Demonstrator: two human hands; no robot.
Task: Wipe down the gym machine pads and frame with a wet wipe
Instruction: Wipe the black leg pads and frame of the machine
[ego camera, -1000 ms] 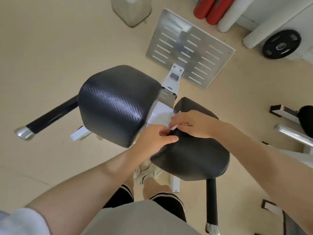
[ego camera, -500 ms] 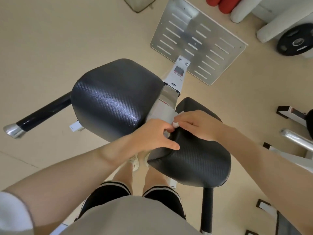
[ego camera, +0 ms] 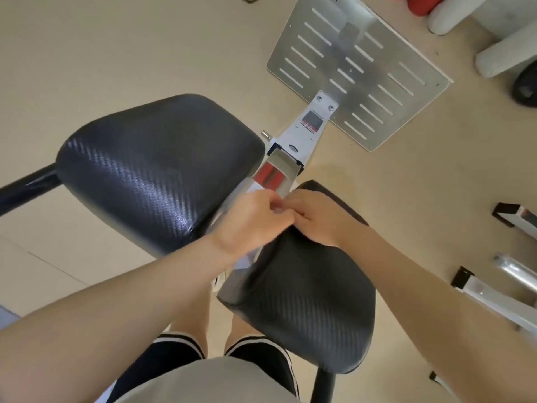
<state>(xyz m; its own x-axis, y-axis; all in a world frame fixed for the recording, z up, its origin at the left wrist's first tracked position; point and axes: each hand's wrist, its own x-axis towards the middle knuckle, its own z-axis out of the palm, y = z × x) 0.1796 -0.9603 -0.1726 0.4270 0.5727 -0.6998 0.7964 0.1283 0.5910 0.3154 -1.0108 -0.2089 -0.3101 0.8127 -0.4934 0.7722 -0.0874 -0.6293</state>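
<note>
Two black textured pads belong to the gym machine, a left pad (ego camera: 151, 170) and a right pad (ego camera: 305, 301). The white and chrome frame (ego camera: 308, 126) runs between them toward a slotted metal foot plate (ego camera: 363, 68). My left hand (ego camera: 250, 219) and my right hand (ego camera: 319, 219) meet in the gap between the pads, fingers curled and fingertips touching. They pinch the white wet wipe (ego camera: 256, 186), of which only a small edge shows above my left hand. My right hand rests on the top end of the right pad.
A black handle bar (ego camera: 26, 184) sticks out left of the left pad. White foam rollers (ego camera: 499, 53), red rollers (ego camera: 418, 4) and a weight plate (ego camera: 526, 85) lie at the far right. Another machine's metal bars (ego camera: 499, 298) stand to the right. My legs are under the pads.
The spread white wipe seen a second ago is now bunched and almost hidden between my fingers. My hands have drawn closer together, and my head has moved forward over the pads.
</note>
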